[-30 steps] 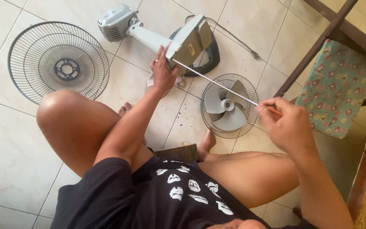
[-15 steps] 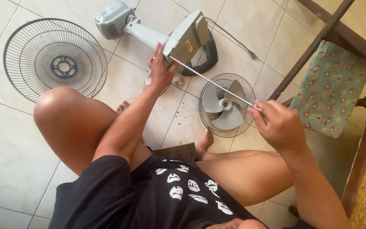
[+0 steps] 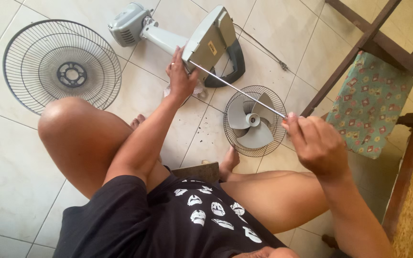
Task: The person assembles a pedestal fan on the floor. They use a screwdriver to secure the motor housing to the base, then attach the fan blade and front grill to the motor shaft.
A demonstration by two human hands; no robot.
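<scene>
On the floor, the left hand (image 3: 181, 80) holds the fan base (image 3: 210, 42) while the right hand (image 3: 315, 143) pinches a long rod (image 3: 237, 90) reaching to it.

By my left hand (image 3: 181, 79) the fan base (image 3: 211, 40) is pale grey with a black rim, and the rod (image 3: 237, 89) running to my right hand (image 3: 314, 143) is bright silver. Just beyond my right fingers (image 3: 290, 125), grey blades (image 3: 250, 120) lie in a dark wire grille (image 3: 230, 136). Further right, the cushion (image 3: 371, 107) is teal with small red-and-yellow flowers, and my shorts (image 3: 187, 224) are black with white prints.
</scene>
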